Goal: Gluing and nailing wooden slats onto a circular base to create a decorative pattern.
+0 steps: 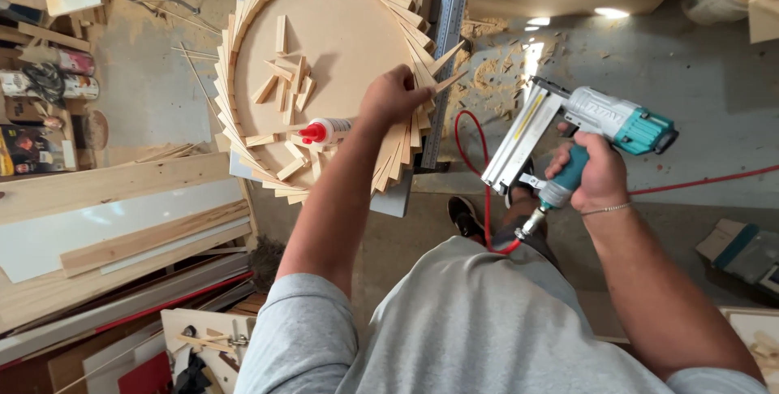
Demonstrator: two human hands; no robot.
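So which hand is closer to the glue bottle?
Left. The left hand presses wood strips just right of the glue bottle; the right hand holds the nail gun farther away.
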